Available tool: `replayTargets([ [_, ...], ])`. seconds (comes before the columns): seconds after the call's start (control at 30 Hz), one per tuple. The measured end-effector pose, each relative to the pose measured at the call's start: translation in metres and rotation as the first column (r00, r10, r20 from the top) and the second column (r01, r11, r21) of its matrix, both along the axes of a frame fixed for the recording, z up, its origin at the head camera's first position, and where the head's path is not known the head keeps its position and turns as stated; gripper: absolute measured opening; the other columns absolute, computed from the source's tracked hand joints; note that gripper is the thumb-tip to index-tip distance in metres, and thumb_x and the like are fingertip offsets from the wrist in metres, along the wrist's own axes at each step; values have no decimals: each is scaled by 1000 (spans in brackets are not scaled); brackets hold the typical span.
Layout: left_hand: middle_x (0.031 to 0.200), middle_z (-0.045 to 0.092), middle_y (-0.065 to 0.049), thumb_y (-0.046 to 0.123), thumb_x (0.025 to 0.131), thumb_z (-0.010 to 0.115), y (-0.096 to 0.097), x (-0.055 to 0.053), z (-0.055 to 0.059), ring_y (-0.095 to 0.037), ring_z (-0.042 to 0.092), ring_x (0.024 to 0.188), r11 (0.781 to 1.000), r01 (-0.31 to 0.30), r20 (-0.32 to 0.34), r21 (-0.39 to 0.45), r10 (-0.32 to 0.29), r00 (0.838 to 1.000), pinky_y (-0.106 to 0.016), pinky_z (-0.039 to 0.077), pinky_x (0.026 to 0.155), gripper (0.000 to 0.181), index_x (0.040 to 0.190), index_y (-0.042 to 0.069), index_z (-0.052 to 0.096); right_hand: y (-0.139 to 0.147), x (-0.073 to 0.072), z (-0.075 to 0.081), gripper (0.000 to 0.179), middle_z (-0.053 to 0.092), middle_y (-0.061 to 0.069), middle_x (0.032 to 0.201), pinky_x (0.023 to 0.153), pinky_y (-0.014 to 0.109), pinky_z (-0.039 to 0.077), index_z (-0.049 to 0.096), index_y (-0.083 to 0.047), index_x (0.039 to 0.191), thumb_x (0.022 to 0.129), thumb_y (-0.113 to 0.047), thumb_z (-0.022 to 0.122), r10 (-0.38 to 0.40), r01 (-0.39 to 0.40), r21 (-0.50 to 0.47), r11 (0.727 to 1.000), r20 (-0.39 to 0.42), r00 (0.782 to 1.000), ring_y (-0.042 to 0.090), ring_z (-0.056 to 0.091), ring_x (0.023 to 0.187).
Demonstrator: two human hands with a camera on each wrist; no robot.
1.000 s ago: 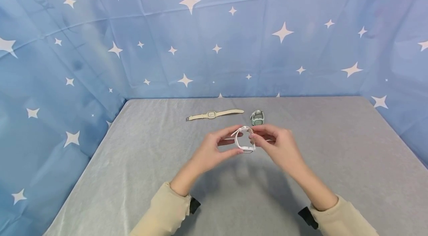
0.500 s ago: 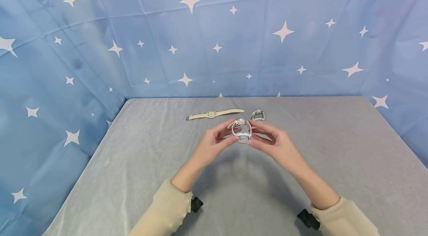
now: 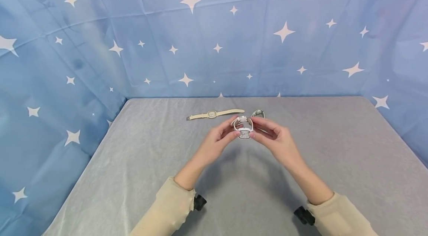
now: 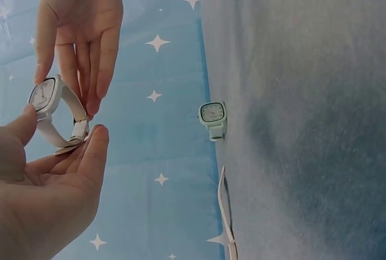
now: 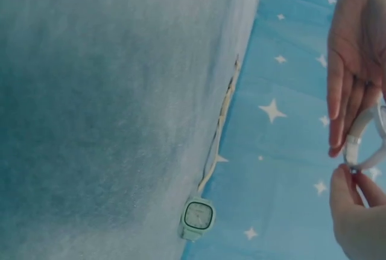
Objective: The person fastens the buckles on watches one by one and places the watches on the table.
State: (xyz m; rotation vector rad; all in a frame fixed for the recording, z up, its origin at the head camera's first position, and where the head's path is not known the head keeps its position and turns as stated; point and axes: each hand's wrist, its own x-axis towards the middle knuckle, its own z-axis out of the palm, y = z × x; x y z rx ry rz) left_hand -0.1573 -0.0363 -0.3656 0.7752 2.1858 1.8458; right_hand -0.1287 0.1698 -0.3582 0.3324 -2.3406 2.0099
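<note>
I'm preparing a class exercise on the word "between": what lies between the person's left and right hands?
The white watch, held by both the left hand and the right hand. The head and left wrist views show this.

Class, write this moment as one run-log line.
white watch: looped, held by left hand and right hand | beige watch: laid out on table | green watch: on table, right of beige watch
</note>
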Motion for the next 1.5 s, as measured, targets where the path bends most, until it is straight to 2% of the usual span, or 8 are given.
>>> replayTargets([
  [0.17, 149, 48, -23, 12, 105, 50, 0, -2, 0, -32, 48, 140, 999, 24, 10, -29, -24, 1000, -36, 45, 111, 54, 154, -1, 30, 0, -3, -4, 46, 65, 0, 129, 91, 18, 54, 58, 4, 135, 92, -7, 71, -18, 18, -11, 1000, -21, 1000, 2, 65, 116],
  [0.4, 155, 40, -24, 9, 107, 43, -2, -7, -1, -33, 43, 143, 993, 109, 0, -37, -109, 994, -41, 40, 115, 53, 155, -4, 25, 0, -5, -6, 46, 68, -6, 123, 91, 18, 55, 60, 3, 133, 91, -10, 73, -50, 50, -23, 998, 2, 999, 0, 66, 113],
  [0.7, 155, 39, -26, 9, 107, 40, -3, -12, -3, -36, 43, 142, 990, 140, 36, -17, -139, 990, -42, 40, 115, 52, 154, -6, 25, -2, -9, -6, 46, 69, -1, 124, 90, 17, 54, 61, 1, 133, 91, -14, 74, -80, 80, -4, 997, 46, 996, -7, 66, 106],
  [0.97, 153, 42, -24, 13, 108, 40, 0, -20, -4, -34, 46, 140, 995, 75, 51, -63, -72, 996, -40, 42, 113, 51, 154, -5, 28, -2, -16, -4, 47, 61, 23, 135, 90, 13, 53, 59, -1, 136, 94, -17, 70, -75, 73, 36, 997, 77, 994, -10, 64, 102],
  [1.13, 149, 48, -23, 14, 106, 46, 3, -25, -3, -33, 51, 136, 997, -3, 73, -79, 9, 997, -39, 45, 110, 50, 152, -3, 34, -1, -24, -1, 46, 62, 21, 136, 90, 11, 52, 58, -2, 137, 95, -18, 69, -67, 61, 65, 996, 84, 994, -11, 63, 101],
  [1.3, 141, 59, -18, 20, 104, 54, 6, -31, -3, -29, 60, 127, 986, -116, 85, -119, 126, 988, -35, 52, 104, 48, 148, 3, 45, -1, -34, -2, 45, 64, 18, 134, 90, 9, 50, 60, -4, 137, 96, -21, 68, -65, 55, 118, 992, 78, 995, -14, 62, 100],
  [1.43, 138, 61, -15, 24, 104, 54, 8, -36, -3, -27, 62, 125, 973, -157, 65, -167, 170, 983, -36, 53, 102, 49, 148, 4, 46, -2, -42, -5, 44, 64, 19, 133, 89, 9, 50, 60, -2, 136, 96, -20, 67, -67, 57, 136, 989, 68, 995, -13, 62, 100],
  [1.5, 138, 62, -14, 26, 104, 53, 8, -38, -4, -26, 63, 124, 966, -165, 55, -199, 179, 982, -36, 53, 101, 49, 148, 5, 46, -2, -44, -7, 44, 64, 20, 133, 90, 10, 51, 60, -2, 136, 97, -20, 66, -72, 61, 158, 986, 65, 995, -7, 64, 105],
])
